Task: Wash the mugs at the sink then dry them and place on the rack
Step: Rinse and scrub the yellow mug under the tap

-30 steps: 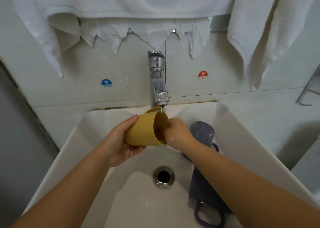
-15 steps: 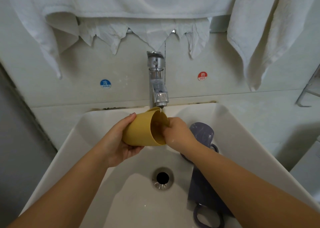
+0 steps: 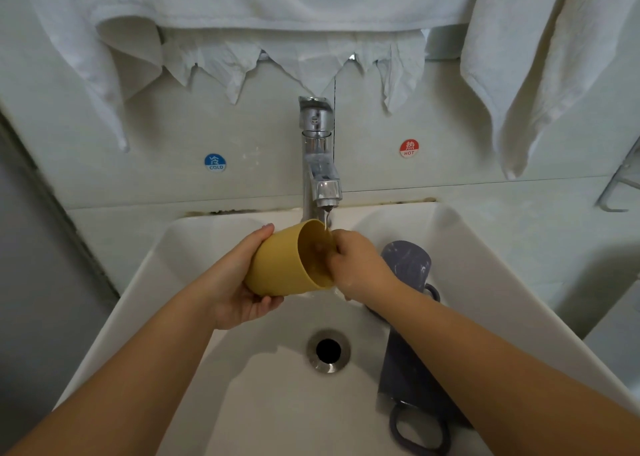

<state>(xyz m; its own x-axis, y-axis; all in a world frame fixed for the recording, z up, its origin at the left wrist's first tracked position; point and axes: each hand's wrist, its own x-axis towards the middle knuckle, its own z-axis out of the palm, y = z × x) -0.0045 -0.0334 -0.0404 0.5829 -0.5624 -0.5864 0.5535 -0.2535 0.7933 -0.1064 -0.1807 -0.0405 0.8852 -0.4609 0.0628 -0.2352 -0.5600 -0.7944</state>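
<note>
While water runs from the tap (image 3: 320, 165), left hand (image 3: 239, 282) grips yellow mug (image 3: 277, 265) just under it | right hand (image 3: 356, 265) fingers rub inside | wet, slippery, light: hold its round side.

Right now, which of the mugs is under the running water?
The yellow mug, held tilted under the faucet by both hands. The two purple mugs lie in the sink, untouched.

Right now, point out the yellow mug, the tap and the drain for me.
yellow mug (image 3: 277, 265), head view, on its outer side wall.
tap (image 3: 317, 144), head view, on its upright chrome body.
drain (image 3: 328, 350), head view, on its dark opening.
</note>
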